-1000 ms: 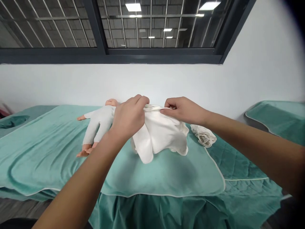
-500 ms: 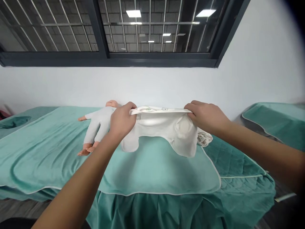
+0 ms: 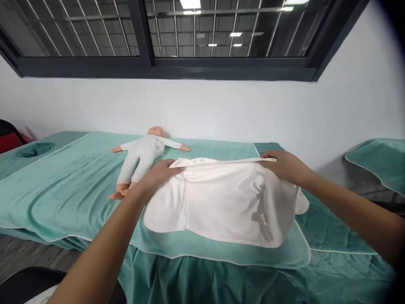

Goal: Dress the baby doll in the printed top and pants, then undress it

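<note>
A white baby garment (image 3: 221, 198) with visible seams and a small tag hangs stretched between my hands. My left hand (image 3: 160, 174) is closed on its upper left corner, thumb on top. On the opposite side my right hand (image 3: 283, 166) pinches the upper right end of the same edge. The lower part of the cloth spreads over the green sheet (image 3: 221, 255). Beyond my left hand a baby doll (image 3: 144, 150) in a white suit lies on its back, arms spread, bare feet towards me.
A bit of white cloth (image 3: 302, 203) shows behind the garment's right side. The bed stands against a white wall (image 3: 202, 107) below a barred window (image 3: 228, 38). Another green-covered surface (image 3: 379, 162) is at the right, and a black and red object (image 3: 9, 137) at the far left.
The garment has come down and opened out, so more of its white cloth spreads over the sheet. Both hands sit lower in view and slightly further apart. The view has shifted.
</note>
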`<state>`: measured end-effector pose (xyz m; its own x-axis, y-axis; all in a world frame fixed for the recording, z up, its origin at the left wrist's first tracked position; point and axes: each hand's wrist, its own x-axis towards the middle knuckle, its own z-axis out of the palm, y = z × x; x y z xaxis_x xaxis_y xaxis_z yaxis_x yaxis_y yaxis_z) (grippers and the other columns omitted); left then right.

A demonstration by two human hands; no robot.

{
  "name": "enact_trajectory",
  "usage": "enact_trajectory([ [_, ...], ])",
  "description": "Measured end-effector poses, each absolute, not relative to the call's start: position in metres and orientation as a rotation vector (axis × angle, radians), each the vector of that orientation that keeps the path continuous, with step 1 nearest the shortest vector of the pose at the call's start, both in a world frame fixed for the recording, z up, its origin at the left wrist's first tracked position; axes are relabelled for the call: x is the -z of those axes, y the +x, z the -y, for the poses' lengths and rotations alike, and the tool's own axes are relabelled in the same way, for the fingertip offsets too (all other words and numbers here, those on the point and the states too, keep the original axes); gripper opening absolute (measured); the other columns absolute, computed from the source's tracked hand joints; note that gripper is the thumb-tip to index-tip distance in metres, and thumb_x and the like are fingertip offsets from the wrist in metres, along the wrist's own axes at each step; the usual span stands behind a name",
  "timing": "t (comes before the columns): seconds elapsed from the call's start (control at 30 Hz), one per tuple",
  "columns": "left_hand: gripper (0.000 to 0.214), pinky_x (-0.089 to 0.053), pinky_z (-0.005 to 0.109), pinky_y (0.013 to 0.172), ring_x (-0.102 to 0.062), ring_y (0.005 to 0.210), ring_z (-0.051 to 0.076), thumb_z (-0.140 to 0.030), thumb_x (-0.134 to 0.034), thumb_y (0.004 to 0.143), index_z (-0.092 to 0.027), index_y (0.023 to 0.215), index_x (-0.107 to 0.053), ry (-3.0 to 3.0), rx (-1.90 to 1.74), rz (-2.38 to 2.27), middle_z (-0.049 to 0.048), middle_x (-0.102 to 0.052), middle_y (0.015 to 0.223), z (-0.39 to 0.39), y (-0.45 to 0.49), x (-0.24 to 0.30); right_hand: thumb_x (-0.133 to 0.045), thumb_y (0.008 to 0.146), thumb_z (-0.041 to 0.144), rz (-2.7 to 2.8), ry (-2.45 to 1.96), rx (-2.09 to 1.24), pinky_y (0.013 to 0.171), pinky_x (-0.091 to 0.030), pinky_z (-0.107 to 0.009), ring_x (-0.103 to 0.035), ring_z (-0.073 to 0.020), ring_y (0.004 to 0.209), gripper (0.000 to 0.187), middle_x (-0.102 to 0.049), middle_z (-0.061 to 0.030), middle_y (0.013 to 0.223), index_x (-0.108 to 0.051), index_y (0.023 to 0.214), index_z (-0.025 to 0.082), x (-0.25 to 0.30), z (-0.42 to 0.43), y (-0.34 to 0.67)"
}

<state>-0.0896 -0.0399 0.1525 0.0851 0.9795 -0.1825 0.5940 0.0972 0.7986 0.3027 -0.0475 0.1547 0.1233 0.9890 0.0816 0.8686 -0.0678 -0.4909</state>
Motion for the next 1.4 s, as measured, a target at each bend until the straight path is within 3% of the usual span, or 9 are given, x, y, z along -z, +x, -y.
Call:
enact_trajectory([
  [0.1,0.042,-0.050,0.039,0.081,-0.066,0.099,0.030,-0.052,-0.058,0.081,-0.021,0.108,-0.064,1.797,-0.536,-1.925,0.0085,-0.071,0.108,0.015,-0.080,-0.128,-0.053,0.087,0.043,1.881,-2.044,-0.151,0.063,-0.043,-0.029,-0.064,-0.0237,0.083,0.028,-0.072,-0.0049,0.095,-0.070,0.102,0.025,-0.127,0.021,0.293],
  [0.23,0.032,-0.045,0.051,0.092,-0.055,0.117,0.036,-0.030,-0.048,0.090,-0.017,0.117,-0.059,2.188,-0.670,-2.334,0.0160,-0.063,0.122,0.007,-0.048,-0.086,-0.044,0.092,0.025,1.895,-2.020,0.178,0.080,-0.046,-0.037,-0.061,-0.0275,0.100,0.032,-0.066,-0.0103,0.119,-0.064,0.117,0.021,-0.077,0.004,0.258],
  [0.37,0.028,-0.045,0.040,0.097,-0.055,0.115,0.026,-0.017,-0.043,0.092,-0.019,0.115,-0.059,2.442,-0.799,-1.938,0.0111,-0.062,0.123,0.016,-0.011,-0.042,-0.042,0.091,0.015,2.086,-1.695,0.323,0.109,-0.034,-0.042,-0.046,-0.0281,0.128,0.038,-0.052,-0.0136,0.141,-0.057,0.126,0.013,-0.020,0.009,0.209],
  [0.5,0.030,-0.041,0.040,0.107,-0.055,0.120,0.025,-0.016,-0.043,0.093,-0.014,0.118,-0.059,2.446,-0.659,-1.779,0.0133,-0.063,0.123,0.008,0.013,-0.011,-0.042,0.095,0.025,2.037,-1.777,0.029,0.109,-0.037,-0.040,-0.049,-0.0262,0.127,0.042,-0.055,-0.0135,0.139,-0.052,0.133,0.010,0.013,0.006,0.181],
  [0.7,0.043,-0.029,0.044,0.118,-0.042,0.138,0.028,-0.026,-0.035,0.098,-0.010,0.134,-0.051,2.419,-0.583,-1.962,0.0154,-0.050,0.146,-0.019,0.021,0.004,-0.039,0.098,0.038,1.953,-1.997,0.034,0.117,-0.027,-0.042,-0.037,-0.0320,0.140,0.054,-0.047,-0.0215,0.147,-0.049,0.136,0.000,0.017,-0.010,0.186],
  [0.8,0.047,-0.031,0.045,0.116,-0.042,0.136,0.028,-0.032,-0.036,0.097,-0.012,0.139,-0.047,2.347,-0.606,-2.035,0.0146,-0.051,0.145,-0.022,0.021,0.000,-0.038,0.097,0.042,1.899,-2.053,0.034,0.115,-0.030,-0.044,-0.038,-0.0338,0.139,0.058,-0.048,-0.0213,0.146,-0.047,0.138,0.002,0.015,-0.011,0.191],
  [1.0,0.057,-0.033,0.051,0.114,-0.033,0.142,0.030,-0.033,-0.036,0.096,-0.017,0.151,-0.034,2.297,-0.583,-2.101,0.0133,-0.037,0.156,-0.029,0.024,-0.013,-0.036,0.097,0.041,1.875,-2.043,0.143,0.111,-0.033,-0.049,-0.029,-0.0359,0.144,0.062,-0.030,-0.0187,0.158,-0.032,0.150,0.010,0.009,-0.012,0.190],
  [1.23,0.061,-0.034,0.056,0.112,-0.028,0.145,0.034,-0.041,-0.032,0.098,-0.020,0.155,-0.029,2.342,-0.516,-2.125,0.0142,-0.031,0.160,-0.064,0.032,-0.014,-0.033,0.098,0.042,1.891,-2.035,0.147,0.104,-0.039,-0.051,-0.027,-0.0365,0.144,0.062,-0.027,-0.0199,0.159,-0.030,0.152,0.012,0.003,-0.051,0.194],
  [1.4,0.059,-0.035,0.056,0.110,-0.030,0.143,0.033,-0.041,-0.026,0.099,-0.024,0.155,-0.028,2.373,-0.551,-2.140,0.0121,-0.035,0.158,-0.083,0.033,-0.004,-0.030,0.100,0.043,1.900,-2.016,0.145,0.110,-0.034,-0.050,-0.027,-0.0363,0.144,0.062,-0.027,-0.0211,0.158,-0.029,0.152,0.011,0.009,-0.073,0.200],
])
